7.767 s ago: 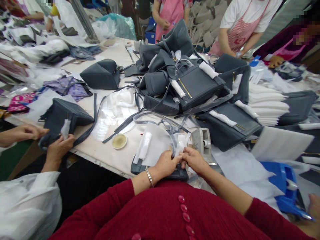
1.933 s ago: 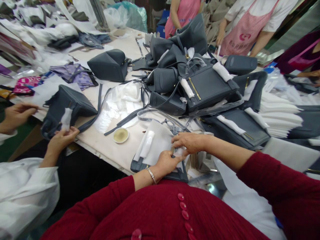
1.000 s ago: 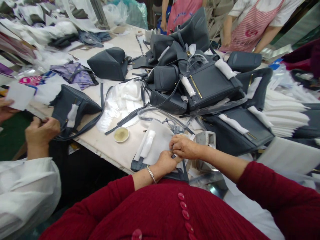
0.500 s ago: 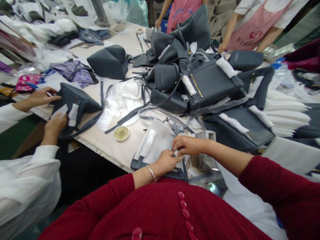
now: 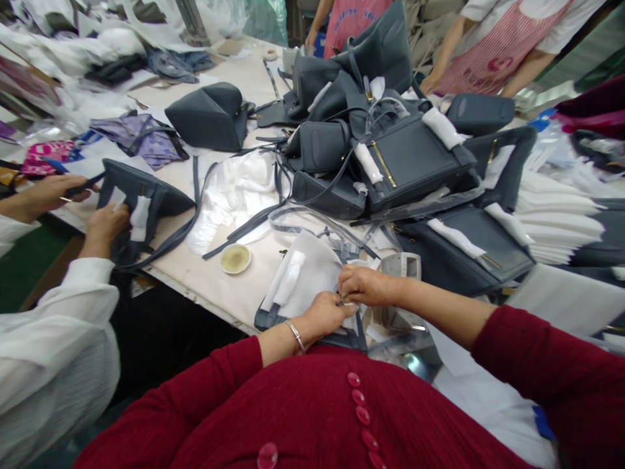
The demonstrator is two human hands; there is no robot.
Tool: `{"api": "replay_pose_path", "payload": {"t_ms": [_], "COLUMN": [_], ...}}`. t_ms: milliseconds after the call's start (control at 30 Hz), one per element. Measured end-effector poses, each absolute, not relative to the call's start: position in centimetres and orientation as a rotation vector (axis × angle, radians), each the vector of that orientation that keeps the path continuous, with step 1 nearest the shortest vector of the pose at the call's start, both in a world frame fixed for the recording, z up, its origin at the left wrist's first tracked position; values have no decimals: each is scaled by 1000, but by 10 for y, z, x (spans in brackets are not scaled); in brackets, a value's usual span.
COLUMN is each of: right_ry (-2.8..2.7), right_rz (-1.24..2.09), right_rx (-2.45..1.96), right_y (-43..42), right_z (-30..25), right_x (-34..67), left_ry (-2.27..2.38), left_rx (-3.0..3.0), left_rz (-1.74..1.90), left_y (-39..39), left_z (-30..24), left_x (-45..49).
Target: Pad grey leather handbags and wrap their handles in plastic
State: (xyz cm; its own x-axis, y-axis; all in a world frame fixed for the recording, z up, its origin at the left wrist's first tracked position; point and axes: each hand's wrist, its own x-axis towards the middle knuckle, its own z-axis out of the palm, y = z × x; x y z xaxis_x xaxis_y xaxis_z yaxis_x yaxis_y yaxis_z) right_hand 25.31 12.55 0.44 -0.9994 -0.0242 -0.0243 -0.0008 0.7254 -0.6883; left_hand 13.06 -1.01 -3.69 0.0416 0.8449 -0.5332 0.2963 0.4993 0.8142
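Pale worktable (image 5: 263, 264), grey post (image 5: 191, 19), green floor (image 5: 22, 277)

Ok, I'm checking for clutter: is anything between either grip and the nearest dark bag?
Nothing visible blocks the left grip or right grip at the dark bag. A white sheet covers part of it; whether the sheet runs beneath them is hidden.

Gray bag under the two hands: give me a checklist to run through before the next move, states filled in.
1. Left hand and right hand both at the gray bag: ok, close together at its right side.
2. White sheet lying over the bag: ok.
3. White wrap in place at the left side: ok.
4. Firm hold: cannot tell, the hands hide what lies between them.
5. Round dish clear of the bag: ok, apart from it.
6. Bag's right side fully in view: not ok, partly covered.
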Motion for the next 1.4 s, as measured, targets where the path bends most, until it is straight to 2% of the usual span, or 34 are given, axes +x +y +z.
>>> {"api": "replay_pose_path", "payload": {"t_ms": [133,300,500,767,1100,1400], "right_ry": [2835,2773,2898,3022,3282,3350], "right_rz": [-1035,-704,-456,-390,-357,-321], "right_rx": [-189,-286,-313,-179,108,372], "right_y": [132,127,109,94,75,61], "right_z": [14,27,21,24,-11,-11], "right_x": [250,240,249,285,313,320], "left_ry": [1547,1536,1494,1527,1273,1409], "left_rx": [1032,1027,1016,1038,829,1120], "left_rz": [564,545,580,577,677,603], "left_y": [-10,-8,-7,-6,-10,-12], "left_z": [-39,-29,-25,-30,-21,-22], "left_x": [131,130,130,131,124,124]}}
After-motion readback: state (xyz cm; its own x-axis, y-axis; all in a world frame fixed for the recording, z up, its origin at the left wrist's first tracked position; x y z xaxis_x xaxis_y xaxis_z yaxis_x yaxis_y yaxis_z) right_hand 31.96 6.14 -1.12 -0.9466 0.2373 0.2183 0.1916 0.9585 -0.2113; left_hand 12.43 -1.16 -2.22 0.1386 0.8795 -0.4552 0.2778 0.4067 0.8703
